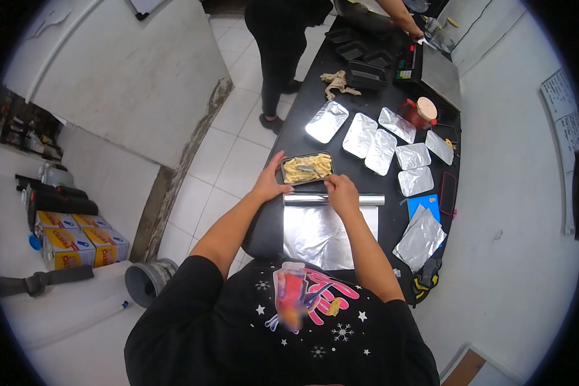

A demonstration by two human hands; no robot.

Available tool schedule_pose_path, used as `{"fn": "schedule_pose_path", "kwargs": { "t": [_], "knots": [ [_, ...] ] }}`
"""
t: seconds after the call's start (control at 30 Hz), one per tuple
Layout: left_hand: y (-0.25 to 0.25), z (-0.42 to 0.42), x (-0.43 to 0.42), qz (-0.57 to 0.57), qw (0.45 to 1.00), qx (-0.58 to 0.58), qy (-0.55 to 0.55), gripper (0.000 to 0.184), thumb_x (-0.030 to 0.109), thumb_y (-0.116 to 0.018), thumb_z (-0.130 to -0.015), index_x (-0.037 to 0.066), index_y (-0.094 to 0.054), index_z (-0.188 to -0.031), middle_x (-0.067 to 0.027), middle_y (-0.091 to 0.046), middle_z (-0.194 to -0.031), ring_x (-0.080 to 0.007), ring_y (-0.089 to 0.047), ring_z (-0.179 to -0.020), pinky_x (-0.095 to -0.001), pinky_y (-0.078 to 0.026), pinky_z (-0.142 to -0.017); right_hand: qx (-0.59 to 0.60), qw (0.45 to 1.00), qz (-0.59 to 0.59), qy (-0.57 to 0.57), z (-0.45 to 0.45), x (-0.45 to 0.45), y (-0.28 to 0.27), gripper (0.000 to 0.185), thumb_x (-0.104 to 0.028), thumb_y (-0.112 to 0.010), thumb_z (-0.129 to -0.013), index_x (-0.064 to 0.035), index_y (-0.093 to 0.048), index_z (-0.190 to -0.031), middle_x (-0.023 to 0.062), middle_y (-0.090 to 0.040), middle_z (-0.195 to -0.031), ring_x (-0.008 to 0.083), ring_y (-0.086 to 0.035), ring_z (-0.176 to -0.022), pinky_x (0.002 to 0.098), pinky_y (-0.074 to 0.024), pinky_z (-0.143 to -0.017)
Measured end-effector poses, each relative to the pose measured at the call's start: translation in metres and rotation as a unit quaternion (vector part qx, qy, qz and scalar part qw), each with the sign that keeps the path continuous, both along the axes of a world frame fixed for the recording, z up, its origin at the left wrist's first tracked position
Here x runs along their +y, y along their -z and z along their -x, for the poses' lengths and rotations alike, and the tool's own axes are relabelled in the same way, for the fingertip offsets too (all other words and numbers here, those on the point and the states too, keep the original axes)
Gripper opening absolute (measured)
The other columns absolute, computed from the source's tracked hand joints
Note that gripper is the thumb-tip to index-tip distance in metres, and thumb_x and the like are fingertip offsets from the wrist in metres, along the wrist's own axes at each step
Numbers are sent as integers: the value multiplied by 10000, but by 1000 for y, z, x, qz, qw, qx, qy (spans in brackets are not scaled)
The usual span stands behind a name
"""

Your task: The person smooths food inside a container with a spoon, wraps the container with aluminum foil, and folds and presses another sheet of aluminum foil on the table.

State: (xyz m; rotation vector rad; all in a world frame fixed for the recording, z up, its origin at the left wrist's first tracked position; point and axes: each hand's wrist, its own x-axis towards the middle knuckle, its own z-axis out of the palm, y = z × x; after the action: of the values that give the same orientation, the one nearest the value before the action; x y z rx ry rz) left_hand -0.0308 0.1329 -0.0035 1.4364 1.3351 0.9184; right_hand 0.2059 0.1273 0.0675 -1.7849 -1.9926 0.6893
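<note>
A black rectangular food tray (330, 156) filled with a pale yellow, chunky food (296, 171) rests on the dark table. My left hand (270, 183) grips its left end, thumb along the near side and fingers around the far corner. My right hand (343, 194) is closed on the handle of a metal spoon (307, 168), whose bowl touches the food. Just below the tray lies a roll of aluminium foil (315, 199), with an unrolled sheet (318, 235) stretching toward my body.
Several foil-covered trays (381, 152) stand to the right, near a red jug (421, 112). Cut foil sheets (420, 238) lie by a phone (449, 194). Farther off are black trays (367, 75), a crumpled cloth (338, 83), a scale (436, 76) and another person (273, 48).
</note>
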Motion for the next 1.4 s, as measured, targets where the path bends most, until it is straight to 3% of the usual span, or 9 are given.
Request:
{"fn": "schedule_pose_path", "kwargs": {
  "t": [0.13, 0.23, 0.47, 0.97, 1.1, 1.23, 1.33, 1.4],
  "knots": [
    [4, 1, 1, 0, 1000, 5, -2, 1103, 5, -836, -534, 76, -218, -1445, -167, -408, -1409, -276, -387, -1316, -320, -307, -1091, -6, 1000, 27, -3, -10, -3, -25, 138, -219, -572, -861, -133, -659, -928, 121, -592, -875, 320, -594, -861, 429, -473, -752],
    [3, 1, 0, 9, 1000, 9, -3, 1107, 11, -841, -535, 76, -217, -1447, -165, -405, -1411, -276, -382, -1318, -320, -304, -1093, -48, 998, 28, -1, -12, -5, -14, 125, -205, -598, -848, -127, -678, -904, 125, -611, -849, 323, -599, -831, 426, -472, -731],
    [-6, 0, -1, 18, 999, 30, -6, 1117, 36, -852, -532, 63, -213, -1447, -162, -407, -1412, -276, -398, -1304, -336, -306, -1093, -22, 999, 44, -3, -4, -5, -17, 137, -220, -576, -856, -127, -668, -898, 117, -604, -890, 314, -606, -867, 434, -480, -750],
    [4, 3, 1, 8, 999, 31, 4, 1109, 36, -847, -545, 64, -205, -1449, -189, -384, -1423, -288, -402, -1302, -336, -319, -1082, 21, 1000, 4, 21, 4, -4, -4, 133, -214, -581, -854, -122, -666, -898, 135, -596, -870, 333, -597, -855, 437, -472, -750],
    [-1, 4, -2, 17, 1000, 16, 3, 1112, 48, -850, -548, 78, -204, -1452, -196, -384, -1419, -294, -409, -1295, -332, -329, -1073, 10, 999, -35, 28, -5, -12, -5, 128, -173, -612, -835, -84, -672, -906, 132, -587, -792, 324, -591, -777, 419, -464, -696],
    [-5, 3, -2, 10, 999, 33, 6, 1121, 72, -860, -527, 69, -217, -1445, -196, -405, -1390, -321, -420, -1270, -357, -333, -1067, 32, 998, -30, 42, -13, -16, 0, 134, -163, -613, -833, -71, -672, -911, 141, -592, -798, 325, -590, -771, 412, -465, -703],
    [-8, 3, 5, -75, 989, 123, 19, 1119, 99, -869, -504, 68, -241, -1430, -194, -388, -1379, -344, -387, -1276, -369, -315, -1077, 42, 997, -39, 49, -12, -18, 1, 126, -158, -615, -833, -75, -675, -907, 142, -597, -803, 327, -591, -773, 413, -465, -704],
    [-13, 1, 9, -69, 988, 135, 43, 1122, 124, -872, -491, 74, -249, -1422, -197, -369, -1369, -365, -362, -1277, -377, -313, -1075, 22, 999, -33, 34, -15, -17, 7, 122, -176, -603, -842, -102, -669, -913, 137, -600, -833, 338, -596, -800, 425, -476, -714]
  ]
}}
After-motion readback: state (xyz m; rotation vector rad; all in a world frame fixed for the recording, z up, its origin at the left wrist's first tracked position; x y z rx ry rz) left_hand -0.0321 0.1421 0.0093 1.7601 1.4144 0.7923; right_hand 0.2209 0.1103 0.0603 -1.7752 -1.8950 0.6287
